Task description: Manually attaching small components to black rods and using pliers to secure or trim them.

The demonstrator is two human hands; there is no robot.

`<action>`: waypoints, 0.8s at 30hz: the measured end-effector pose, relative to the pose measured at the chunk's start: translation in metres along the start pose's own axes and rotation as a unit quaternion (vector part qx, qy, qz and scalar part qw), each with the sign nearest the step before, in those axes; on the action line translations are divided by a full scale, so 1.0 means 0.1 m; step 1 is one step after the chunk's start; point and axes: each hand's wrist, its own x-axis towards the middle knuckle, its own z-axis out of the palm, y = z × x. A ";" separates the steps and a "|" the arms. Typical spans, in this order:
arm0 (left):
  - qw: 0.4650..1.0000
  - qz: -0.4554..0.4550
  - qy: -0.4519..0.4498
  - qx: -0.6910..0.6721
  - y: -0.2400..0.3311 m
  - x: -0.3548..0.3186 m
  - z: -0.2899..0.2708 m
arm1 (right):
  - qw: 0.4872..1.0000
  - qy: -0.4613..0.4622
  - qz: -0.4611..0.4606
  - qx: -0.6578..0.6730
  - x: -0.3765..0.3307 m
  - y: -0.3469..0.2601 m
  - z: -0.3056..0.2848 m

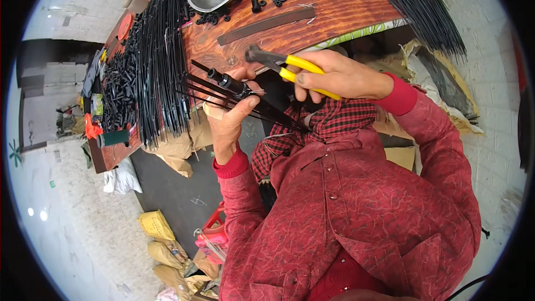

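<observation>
Her left hand point(227, 125) grips a bundle of thin black ribs on a black plastic hub point(231, 85) over the lap; right hand point(334, 75) clenches yellow-handled pliers point(278, 62). A slipping jaw could likely pinch the thumb.

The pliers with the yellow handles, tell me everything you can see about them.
The pliers have dark metal jaws and yellow handles, and look like ordinary hand pliers. The right hand grips the handles, so only parts of them show. The tool lies roughly level, its jaws pointing left toward the left hand, just off the wooden table edge. Whether the jaws grip anything is unclear.
</observation>
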 end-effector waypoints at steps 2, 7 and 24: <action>1.000 0.003 0.003 0.007 -0.02 -0.01 -0.04 | 0.993 -0.045 -0.006 -0.105 -0.06 -0.05 -0.07; 1.000 -0.005 -0.005 0.026 0.06 -0.02 0.00 | 0.974 -0.082 -0.006 -0.210 -0.14 -0.23 -0.15; 0.993 -0.037 -0.013 0.113 0.13 -0.04 0.05 | 0.855 -0.112 -0.147 -0.485 -0.11 -0.47 -0.29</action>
